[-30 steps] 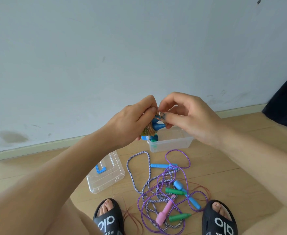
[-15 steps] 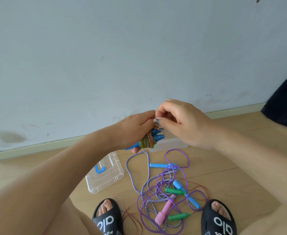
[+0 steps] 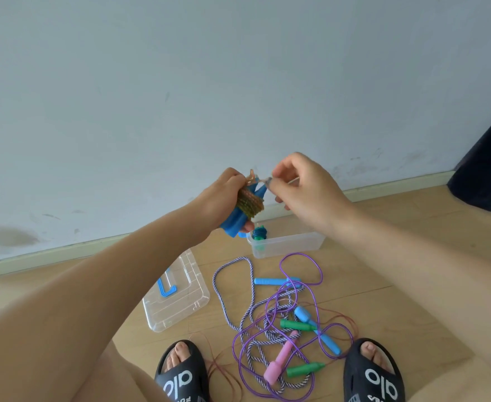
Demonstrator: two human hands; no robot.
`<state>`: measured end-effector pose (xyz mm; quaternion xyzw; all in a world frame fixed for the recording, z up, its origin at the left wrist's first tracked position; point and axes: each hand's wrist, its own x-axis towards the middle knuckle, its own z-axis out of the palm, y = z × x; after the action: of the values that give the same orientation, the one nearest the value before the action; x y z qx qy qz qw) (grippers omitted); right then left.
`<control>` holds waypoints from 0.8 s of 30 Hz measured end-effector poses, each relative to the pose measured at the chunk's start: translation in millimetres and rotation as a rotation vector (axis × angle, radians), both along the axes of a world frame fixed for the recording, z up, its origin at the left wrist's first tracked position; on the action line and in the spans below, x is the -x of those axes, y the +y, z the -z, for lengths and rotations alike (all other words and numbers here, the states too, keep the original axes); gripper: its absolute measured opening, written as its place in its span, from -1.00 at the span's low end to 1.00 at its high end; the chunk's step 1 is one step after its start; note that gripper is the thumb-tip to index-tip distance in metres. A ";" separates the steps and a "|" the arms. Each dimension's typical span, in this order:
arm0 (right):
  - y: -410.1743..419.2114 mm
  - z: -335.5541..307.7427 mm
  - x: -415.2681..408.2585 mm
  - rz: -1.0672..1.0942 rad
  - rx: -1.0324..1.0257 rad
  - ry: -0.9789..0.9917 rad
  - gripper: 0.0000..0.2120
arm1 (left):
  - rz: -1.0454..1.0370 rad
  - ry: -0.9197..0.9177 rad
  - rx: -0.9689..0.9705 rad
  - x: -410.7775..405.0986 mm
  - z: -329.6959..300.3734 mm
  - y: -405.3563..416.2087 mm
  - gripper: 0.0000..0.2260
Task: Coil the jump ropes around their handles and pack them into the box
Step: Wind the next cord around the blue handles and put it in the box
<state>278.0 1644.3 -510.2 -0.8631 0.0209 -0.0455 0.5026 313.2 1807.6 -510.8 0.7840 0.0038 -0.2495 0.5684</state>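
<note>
My left hand (image 3: pixel 222 198) grips a pair of blue handles with an orange-green rope coiled around them (image 3: pixel 248 203), held up in front of the wall. My right hand (image 3: pixel 302 188) pinches the loose end of that rope beside the coil's top. Below them the clear plastic box (image 3: pixel 290 245) sits on the floor with one coiled rope bundle (image 3: pixel 259 233) at its left end. A tangle of loose ropes (image 3: pixel 279 323), purple and striped, lies on the floor with blue, green and pink handles among it.
The clear lid (image 3: pixel 180 294) with a blue clip lies on the floor left of the ropes. My two feet in black slippers (image 3: pixel 182 372) (image 3: pixel 373 369) flank the tangle. A wall stands just behind the box, and a dark object (image 3: pixel 488 169) fills the right edge.
Both hands have risen with the bundle. My right hand has drawn slightly away to the right, pulling the rope end, and the handles now tilt down-left in my left hand.
</note>
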 end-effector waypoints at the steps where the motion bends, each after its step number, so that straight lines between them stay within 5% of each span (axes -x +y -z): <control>1: -1.4 3.0 -5.2 0.037 -0.108 0.121 -0.82 | -0.036 0.058 0.056 -2.5 1.8 -4.6 -0.82; 4: -3.4 10.6 -16.2 -0.033 -0.415 0.455 -0.76 | -0.099 0.199 0.181 -12.9 14.1 -18.5 -0.76; 10: -19.3 54.6 -53.0 -0.051 -0.566 0.518 -0.73 | -0.192 0.425 0.289 -55.5 50.4 -40.9 -0.70; 15: -39.7 119.2 -100.0 0.199 -0.319 0.496 -0.87 | -0.141 0.420 0.231 -93.9 107.5 -63.4 -0.54; 18: -49.9 171.4 -132.1 0.260 -0.224 0.555 -0.73 | -0.093 0.243 -0.102 -111.8 164.7 -70.0 -0.69; 21: -56.9 220.6 -159.2 0.278 -0.147 0.612 -0.64 | 0.206 -0.291 -0.773 -126.5 226.5 -52.8 -0.80; 24: -61.8 267.7 -181.2 0.302 -0.079 0.640 -0.75 | 0.228 -0.457 -0.909 -140.2 271.3 -38.6 -0.75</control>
<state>459.1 1582.5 -777.8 -0.8006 0.3065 0.1540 0.4914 453.4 1768.9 -782.1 0.9815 -0.0978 -0.1056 0.1261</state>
